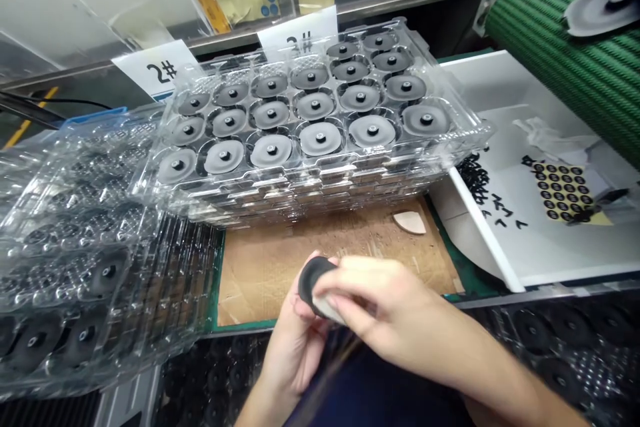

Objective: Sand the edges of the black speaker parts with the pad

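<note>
My left hand (299, 340) is closed around a black rounded disc-like part (313, 278), held above the front of a cardboard sheet (265, 267). Pinched in my right hand (375, 297) is a small off-white pad (327, 309), pressed against the lower right of the disc's face. My right fingers hide part of the disc. A similar off-white piece (411, 222) lies on the cardboard, beyond my hands.
Behind the cardboard stands a stack of clear plastic trays (310, 170), the top one holding rows of dark discs. More clear trays (105, 227) sit at left. To the right, a white bin (530, 253) contains small black parts and a sticker sheet (563, 190), below a green conveyor belt (565, 20).
</note>
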### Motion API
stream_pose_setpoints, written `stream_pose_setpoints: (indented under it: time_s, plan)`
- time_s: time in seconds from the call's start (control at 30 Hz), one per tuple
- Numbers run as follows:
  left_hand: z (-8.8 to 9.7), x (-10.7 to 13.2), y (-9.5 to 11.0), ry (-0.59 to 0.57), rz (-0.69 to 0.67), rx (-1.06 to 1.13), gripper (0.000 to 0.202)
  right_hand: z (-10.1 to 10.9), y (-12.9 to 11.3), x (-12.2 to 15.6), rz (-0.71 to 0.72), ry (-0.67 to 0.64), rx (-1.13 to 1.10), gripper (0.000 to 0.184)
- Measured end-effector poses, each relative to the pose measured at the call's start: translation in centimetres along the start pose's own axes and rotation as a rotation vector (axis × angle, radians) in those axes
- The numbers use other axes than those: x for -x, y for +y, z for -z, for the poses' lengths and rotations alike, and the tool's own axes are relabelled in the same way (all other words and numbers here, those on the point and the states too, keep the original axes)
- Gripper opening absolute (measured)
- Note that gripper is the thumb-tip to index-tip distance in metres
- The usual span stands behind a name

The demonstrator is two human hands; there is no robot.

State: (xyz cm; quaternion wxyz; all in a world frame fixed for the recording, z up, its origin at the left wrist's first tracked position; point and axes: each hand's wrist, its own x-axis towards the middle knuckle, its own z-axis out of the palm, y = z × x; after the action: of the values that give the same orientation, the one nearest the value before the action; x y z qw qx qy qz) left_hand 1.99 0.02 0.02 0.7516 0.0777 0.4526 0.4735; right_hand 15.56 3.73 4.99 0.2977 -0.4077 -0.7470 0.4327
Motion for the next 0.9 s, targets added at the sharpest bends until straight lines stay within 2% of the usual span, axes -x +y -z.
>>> stream_pose_setpoints:
  time_s: [0.07, 0.13, 0.2, 0.3, 0.43, 0.6, 0.7, 0.77, 0.83, 0.87, 0.9]
  plan:
    - [-0.2, 0.2, 0.0, -0.053, 0.018, 0.018, 0.058, -0.4, -0.1, -0.3, 0.043, 0.156, 0.048, 0.022]
    - [-0.2, 0.4, 0.1, -0.097, 0.041, 0.044, 0.056, -0.5, -0.4, -0.3, 0.089, 0.213, 0.037, 0.025]
    - [0.0, 0.4, 0.4, -0.114, 0.055, 0.067, 0.056, -0.1, -0.7, 0.1, 0.086, 0.093, -0.019, 0.023]
    - [0.7, 0.2, 0.7, -0.111, 0.061, 0.081, 0.055, 1.0, -0.9, 0.8, -0.002, -0.055, -0.06, 0.018]
    - [1.2, 0.1, 0.9, -0.119, 0.064, 0.107, 0.055, 1.7, -1.5, 0.9, -0.062, -0.082, 0.018, 0.023]
    - [2.1, 0.6, 1.1, -0.178, 0.065, 0.155, 0.062, 1.4, -2.3, 0.3, -0.094, -0.144, 0.109, 0.024]
    - [2.9, 0.7, 1.4, -0.207, 0.06, 0.206, 0.061, 0.8, -2.1, 0.0, -0.098, -0.074, 0.234, 0.022]
    - [3.2, 0.8, 1.7, -0.235, 0.073, 0.229, 0.057, 0.1, -1.4, -0.5, 0.031, 0.004, 0.27, 0.027]
    - [3.3, 0.9, 2.2, -0.286, 0.1, 0.238, 0.056, -0.4, -0.2, -1.1, 0.164, 0.08, 0.179, 0.03]
    - [3.2, 1.0, 2.4, -0.312, 0.117, 0.243, 0.056, -0.6, 0.6, -1.3, 0.145, 0.123, 0.075, 0.028]
    - [3.2, 1.0, 2.7, -0.326, 0.129, 0.252, 0.057, -0.7, 1.6, -1.5, 0.056, 0.171, -0.047, 0.024]
